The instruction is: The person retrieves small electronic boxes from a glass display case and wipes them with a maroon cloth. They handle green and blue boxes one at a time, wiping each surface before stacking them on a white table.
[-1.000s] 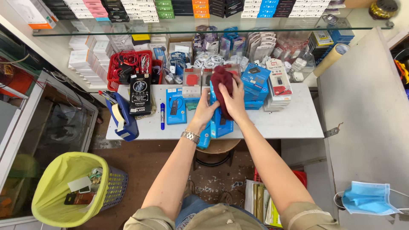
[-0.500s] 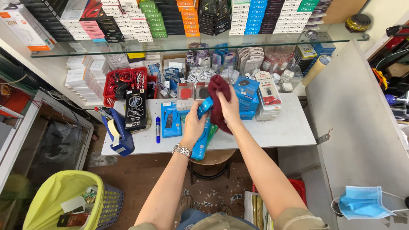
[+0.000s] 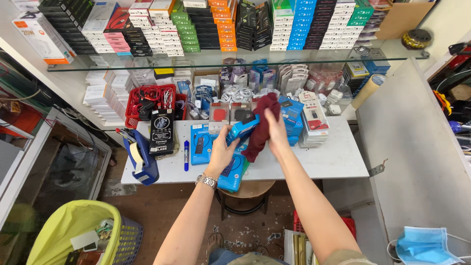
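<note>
Above the white counter (image 3: 314, 164), a blue packaged box (image 3: 242, 129) is gripped in the left hand (image 3: 222, 149), whose fingers are clamped around its lower end so that it is held tilted, clear of the surface. A dark red cloth (image 3: 260, 128) is pinched in the right hand (image 3: 275, 132) and is pressed against the right side of the box, with its loose end hanging down toward the counter. A metal wristwatch (image 3: 206, 181) is worn on the left wrist.

Directly beneath the hands, a second blue package (image 3: 232, 172) is laid flat, overhanging the near edge of the counter, and another blue package (image 3: 199, 143) is laid just to its left. A blue marker pen (image 3: 186, 155) is placed beside that, next to a black packaged item (image 3: 162, 132). At the far left end of the counter a blue tape dispenser (image 3: 143, 156) is set at the edge. A red basket (image 3: 149, 104) filled with cables is seen behind it. A stack of white packages (image 3: 314, 120) is stood to the right of the hands.

Under the counter a round stool (image 3: 248, 191) is seen, and a bin with a yellow-green liner (image 3: 73, 233) is found at the lower left. A blue face mask (image 3: 424, 245) is laid at the lower right.
</note>
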